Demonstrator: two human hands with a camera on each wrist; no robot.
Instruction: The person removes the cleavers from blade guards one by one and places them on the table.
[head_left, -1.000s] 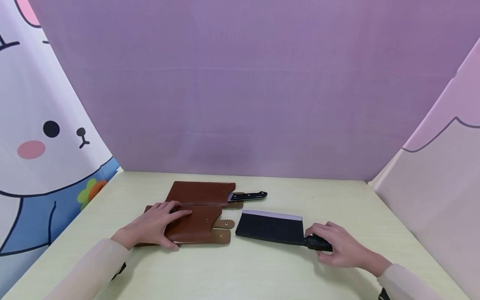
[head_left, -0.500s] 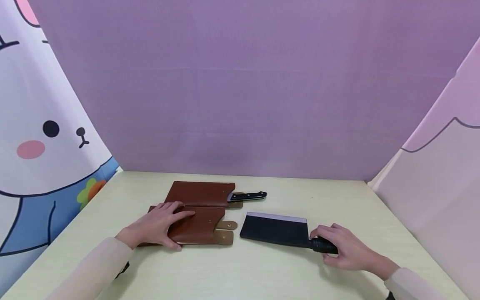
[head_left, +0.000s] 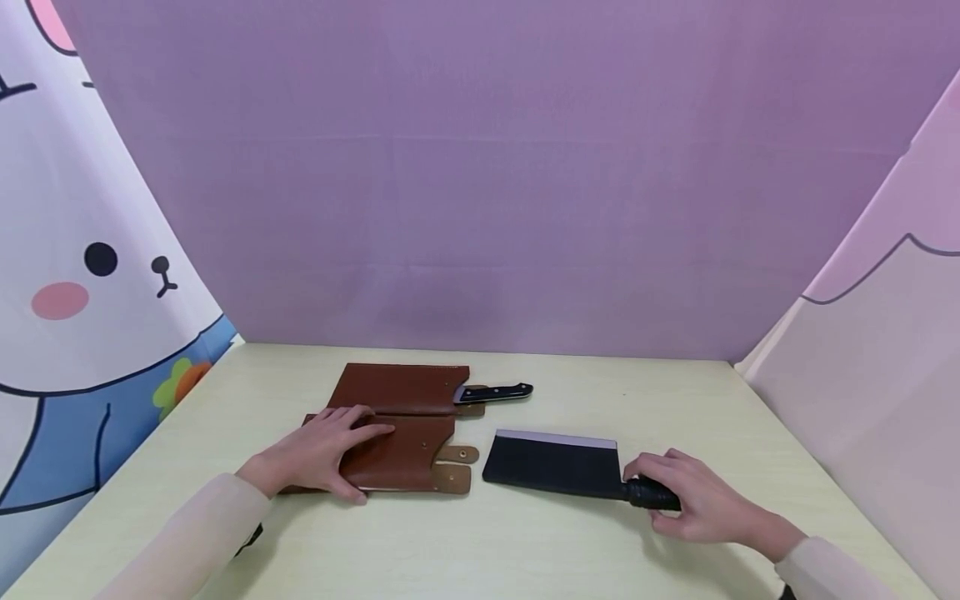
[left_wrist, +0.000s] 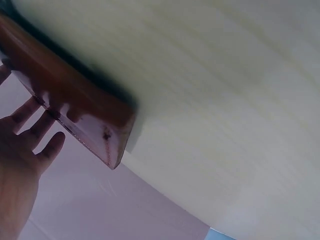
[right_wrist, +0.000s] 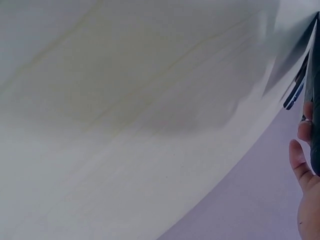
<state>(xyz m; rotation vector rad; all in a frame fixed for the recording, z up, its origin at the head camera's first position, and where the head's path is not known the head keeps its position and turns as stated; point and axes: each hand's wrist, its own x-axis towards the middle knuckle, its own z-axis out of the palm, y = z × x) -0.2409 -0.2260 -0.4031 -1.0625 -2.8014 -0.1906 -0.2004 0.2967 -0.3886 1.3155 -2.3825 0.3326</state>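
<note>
A brown leather knife sheath point(head_left: 416, 454) lies on the table, its notched mouth and tan snap straps facing right. My left hand point(head_left: 324, 450) rests across it, fingers spread over the leather and thumb at the near edge. The left wrist view shows that hand's fingers point(left_wrist: 30, 115) against the sheath's edge. To the right, my right hand point(head_left: 693, 504) grips the handle of a black cleaver point(head_left: 551, 465). Its blade points left towards the sheath's mouth, a short gap between them, with the pale strip along its far side. Part of the cleaver handle point(right_wrist: 315, 145) shows in the right wrist view.
Behind the first sheath, close against it, lies a second brown sheath point(head_left: 405, 388) with a knife in it, its black riveted handle point(head_left: 498, 392) sticking out right. The pale wood table point(head_left: 450, 550) ends at a purple cloth backdrop point(head_left: 480, 208); printed cloths hang at both sides.
The cleaver has shifted slightly right and nearer, with my right hand still on its handle. My left hand and the near sheath have slid a little to the right together.
</note>
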